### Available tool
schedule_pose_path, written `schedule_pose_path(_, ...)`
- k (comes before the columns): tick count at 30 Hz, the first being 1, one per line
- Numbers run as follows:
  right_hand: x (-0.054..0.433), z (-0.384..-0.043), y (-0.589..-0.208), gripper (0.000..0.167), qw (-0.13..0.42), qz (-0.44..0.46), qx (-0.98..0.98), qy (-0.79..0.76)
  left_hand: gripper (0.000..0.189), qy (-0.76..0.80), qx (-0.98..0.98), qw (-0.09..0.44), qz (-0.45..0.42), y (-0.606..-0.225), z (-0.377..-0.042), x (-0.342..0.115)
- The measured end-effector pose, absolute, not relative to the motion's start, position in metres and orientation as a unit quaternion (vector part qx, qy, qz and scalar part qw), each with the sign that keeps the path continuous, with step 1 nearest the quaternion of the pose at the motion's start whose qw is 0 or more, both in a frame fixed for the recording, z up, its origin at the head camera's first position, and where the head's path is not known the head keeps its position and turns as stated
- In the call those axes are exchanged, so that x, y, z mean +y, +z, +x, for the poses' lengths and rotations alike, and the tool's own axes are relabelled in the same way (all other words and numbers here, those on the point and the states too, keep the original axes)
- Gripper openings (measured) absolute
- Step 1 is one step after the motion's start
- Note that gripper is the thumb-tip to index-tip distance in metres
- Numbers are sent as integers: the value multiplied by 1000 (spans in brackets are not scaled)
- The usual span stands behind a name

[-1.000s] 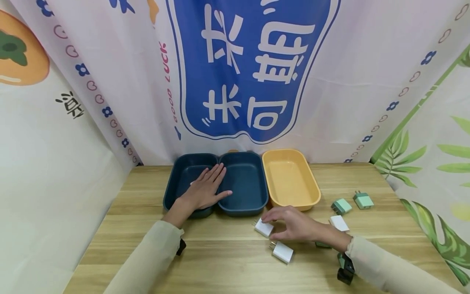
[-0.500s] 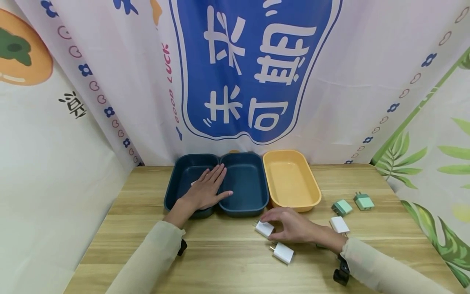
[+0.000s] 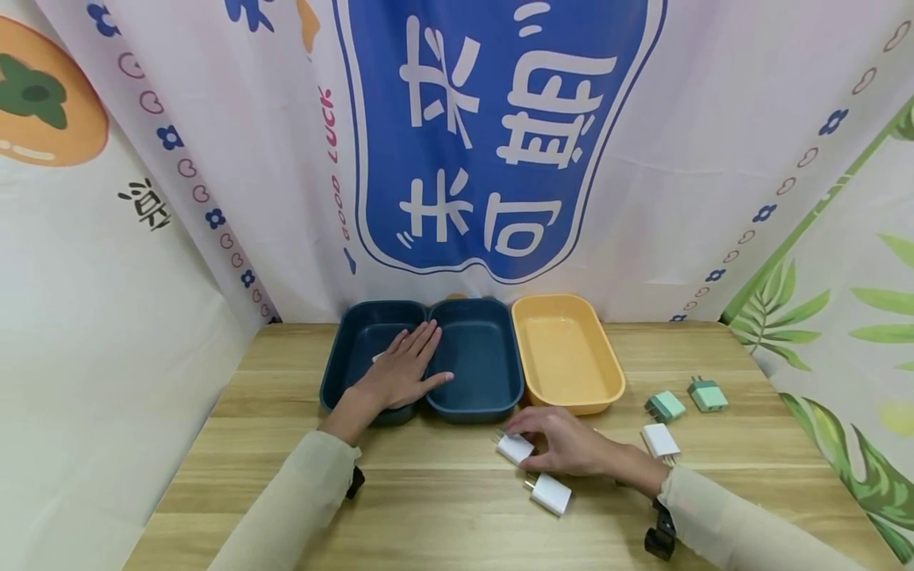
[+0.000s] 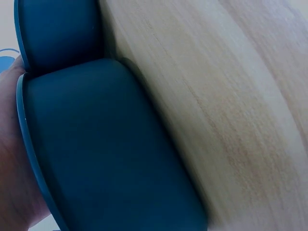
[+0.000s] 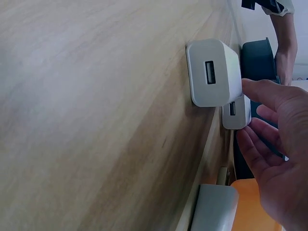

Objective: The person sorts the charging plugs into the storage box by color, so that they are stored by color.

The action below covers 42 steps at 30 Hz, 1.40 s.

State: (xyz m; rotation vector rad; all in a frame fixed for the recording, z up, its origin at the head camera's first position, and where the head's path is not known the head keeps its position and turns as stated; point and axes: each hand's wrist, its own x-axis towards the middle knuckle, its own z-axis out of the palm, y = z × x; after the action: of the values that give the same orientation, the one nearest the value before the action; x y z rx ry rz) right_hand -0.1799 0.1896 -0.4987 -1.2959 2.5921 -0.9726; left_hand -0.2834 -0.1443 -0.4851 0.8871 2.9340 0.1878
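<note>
In the head view my left hand (image 3: 400, 369) lies with straight fingers across the adjoining rims of the left dark blue tray (image 3: 330, 381) and the middle dark blue tray (image 3: 474, 357). Something small and white (image 3: 376, 358) peeks out beside that hand, mostly hidden. My right hand (image 3: 567, 444) pinches a white USB charger plug (image 3: 516, 450) on the wooden table, thumb on one side and fingers on the other. The right wrist view shows this same plug (image 5: 236, 113) between thumb and fingertips. A second white charger plug (image 3: 551, 494) lies just nearer, its prongs pointing left.
A yellow tray (image 3: 567, 353) stands right of the blue ones. Two green charger plugs (image 3: 666, 406) and another white charger plug (image 3: 660, 441) lie at the right. A pale plug (image 5: 214, 207) shows low in the right wrist view. A printed curtain (image 3: 628, 238) hangs behind the table.
My right hand has shifted slightly down and its thumb and fingers have closed in on the white charger plug. The left hand stays on the blue trays. The head view has tilted slightly.
</note>
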Motion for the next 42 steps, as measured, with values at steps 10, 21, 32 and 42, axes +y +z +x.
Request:
schedule_pose_path(10,190,-180,-502,44,56,-428,840,-329,95,59,955,38,287,-481,-279,-143)
schedule_pose_path(21,188,-181,-503,44,54,-438,835,-330,95,62,955,40,288,-483,-280,-144)
schedule_pose_path(32,187,-181,-502,43,55,-427,843,-322,97,58,956,43,285,-484,-282,-144)
schedule_pose_path(42,185,-178,-505,41,14,-440,836,-328,98,58,956,41,283,-487,-283,-144)
